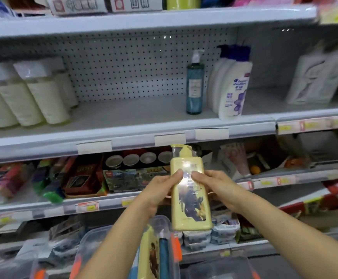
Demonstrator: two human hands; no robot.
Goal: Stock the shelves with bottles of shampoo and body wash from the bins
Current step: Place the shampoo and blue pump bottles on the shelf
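A yellow pump bottle (190, 200) with a dark printed figure is held upright in front of the shelves. My left hand (160, 190) grips its left side and my right hand (214, 188) grips its right side, thumbs on the front. Below, a clear plastic bin (95, 244) with orange clips holds another yellow bottle (150, 256) and a blue one (164, 256). On the white shelf (124, 117) above stand a teal pump bottle (194, 85) and white shampoo bottles (232, 87) with blue caps.
Cream-coloured bottles (27, 93) stand at the shelf's left end, a white box (317, 77) at its right. A wide bare stretch lies between the cream bottles and the teal bottle. Lower shelves carry packaged goods (83, 176). Another clear bin (220, 266) sits bottom right.
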